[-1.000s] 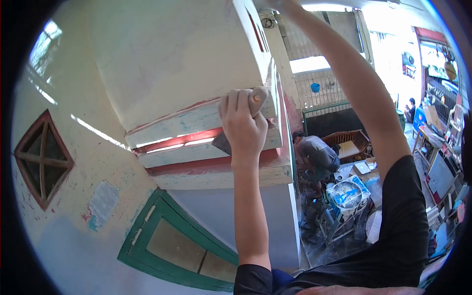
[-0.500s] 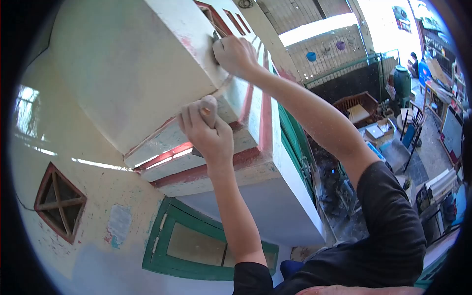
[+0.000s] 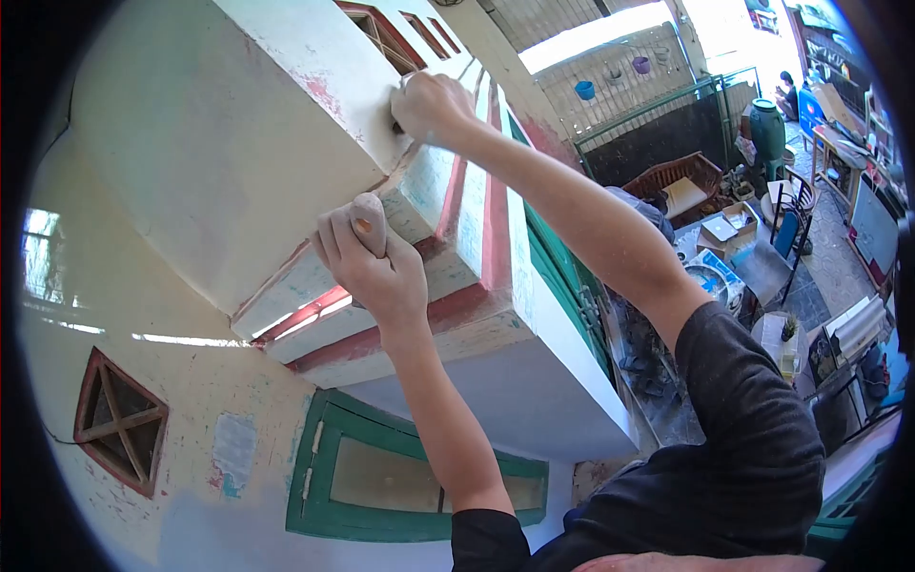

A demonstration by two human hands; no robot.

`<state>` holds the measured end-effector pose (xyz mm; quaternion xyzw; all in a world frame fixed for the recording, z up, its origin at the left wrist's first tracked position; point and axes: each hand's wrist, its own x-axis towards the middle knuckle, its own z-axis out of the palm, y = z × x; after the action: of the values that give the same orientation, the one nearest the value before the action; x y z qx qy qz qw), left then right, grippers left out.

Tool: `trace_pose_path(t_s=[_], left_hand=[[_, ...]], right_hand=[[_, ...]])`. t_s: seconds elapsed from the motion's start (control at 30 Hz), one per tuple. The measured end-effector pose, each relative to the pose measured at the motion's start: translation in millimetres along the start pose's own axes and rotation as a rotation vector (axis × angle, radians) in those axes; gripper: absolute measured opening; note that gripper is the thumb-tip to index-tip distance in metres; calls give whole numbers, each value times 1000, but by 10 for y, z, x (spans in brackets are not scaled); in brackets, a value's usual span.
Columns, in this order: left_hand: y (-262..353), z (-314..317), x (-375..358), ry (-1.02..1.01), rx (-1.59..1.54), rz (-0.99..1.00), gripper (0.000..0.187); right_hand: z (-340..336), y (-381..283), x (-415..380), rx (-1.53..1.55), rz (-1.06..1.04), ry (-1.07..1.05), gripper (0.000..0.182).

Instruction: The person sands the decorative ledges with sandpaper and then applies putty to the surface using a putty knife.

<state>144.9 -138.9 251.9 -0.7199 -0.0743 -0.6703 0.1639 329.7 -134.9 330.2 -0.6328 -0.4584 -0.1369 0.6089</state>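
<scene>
My right hand (image 3: 434, 107) is closed and pressed to the white wall face (image 3: 319, 71), just below a red-framed vent opening (image 3: 379, 36). A dark edge shows under its fingers; what it belongs to is hidden. Lower and to the left, my left hand (image 3: 374, 272) is closed in front of the stepped ledge (image 3: 457, 334) with its red and white bands. Its fingers are curled and look dusty, and a small dark bit shows beneath them; I cannot make out what it is. The paint near both hands is worn and patchy.
Below the ledge is a green-framed window (image 3: 381, 477). A diamond-shaped vent (image 3: 122, 419) is set in the left wall. Down on the right are a wooden bench (image 3: 701, 172), a green urn (image 3: 765, 133), boxes and chairs. A person (image 3: 787, 95) sits far back.
My right hand has shifted slightly down along the wall, and the dark tip above it no longer shows. My left hand stays near the ledge. The whole view has turned slightly.
</scene>
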Motion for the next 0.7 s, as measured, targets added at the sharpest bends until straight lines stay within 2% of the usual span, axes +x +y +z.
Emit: trace_pose_path(t_s=[0.03, 0.07, 0.13, 0.17, 0.27, 0.33, 0.43, 0.53, 0.57, 0.6, 0.67, 0.7], left_hand=[[11, 4, -2, 4, -4, 0, 11], [17, 15, -3, 24, 8, 4, 11], [12, 17, 2, 50, 21, 18, 12], [8, 13, 5, 18, 3, 0, 10], [28, -15, -10, -35, -1, -37, 7], [27, -36, 14, -35, 10, -28, 8], [50, -19, -5, -11, 16, -17, 11], [40, 5, 18, 37, 18, 13, 10], [22, -1, 12, 5, 8, -8, 11], [19, -14, -13, -34, -1, -36, 12], [16, -30, -23, -52, -6, -41, 12], [10, -32, -2, -52, -12, -36, 11]], right_hand=[[-48, -100, -140, -2, 59, -81, 40], [-157, -212, -382, 71, 12, -55, 48], [-110, -120, -506, 53, -213, 51, 46], [-79, -113, -413, 51, -222, 59, 46], [87, 32, 60, 122, 83, 45, 47], [120, 55, 70, 80, -21, 124, 47], [-4, -96, -310, 73, -131, 65, 44], [-58, -116, -351, 147, -153, 57, 44], [-90, -178, -259, 210, -40, -11, 42], [-90, -174, -125, 207, -34, -14, 42], [22, -66, 129, 159, -29, 74, 47], [125, -28, 161, 83, -115, 131, 43]])
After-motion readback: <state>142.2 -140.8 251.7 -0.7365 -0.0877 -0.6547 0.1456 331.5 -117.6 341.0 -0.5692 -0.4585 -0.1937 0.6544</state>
